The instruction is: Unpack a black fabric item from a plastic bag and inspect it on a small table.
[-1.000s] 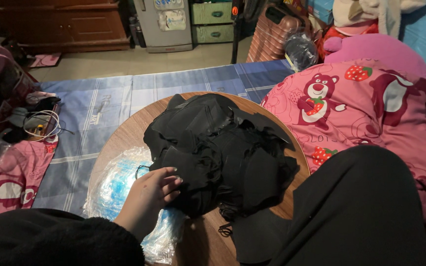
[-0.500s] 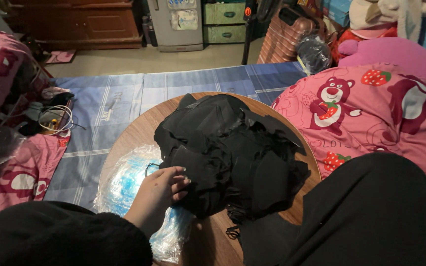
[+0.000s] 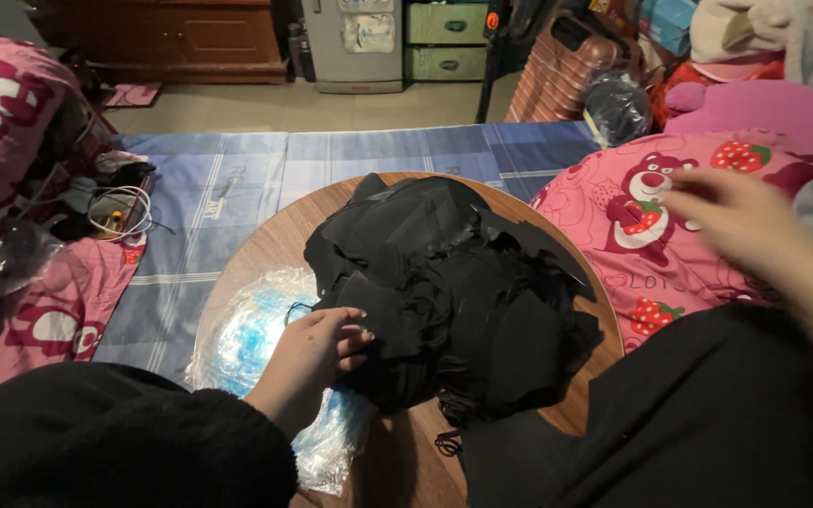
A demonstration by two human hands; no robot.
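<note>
A heap of black fabric pieces (image 3: 444,292) lies on a round wooden table (image 3: 265,245). My left hand (image 3: 317,353) rests at the heap's left edge, fingers curled onto a black piece and pinching it. Under that hand lies a clear plastic bag (image 3: 242,339) with blue contents. My right hand (image 3: 755,226) is raised and blurred over the pink bedding (image 3: 651,207) at the right, fingers apart, holding nothing. Both my sleeves are black.
Pink bedding with bear and strawberry print lies right and left of the table. A blue checked mat (image 3: 237,179) covers the floor beyond. Cables and small items (image 3: 115,207) sit at the left. A wooden cabinet (image 3: 181,38), a small fridge (image 3: 355,42) and a suitcase (image 3: 557,66) stand at the back.
My right hand has come up into view at the right, above the pink bedding. My left hand stays at the edge of the black heap. The camera view shifted slightly.
</note>
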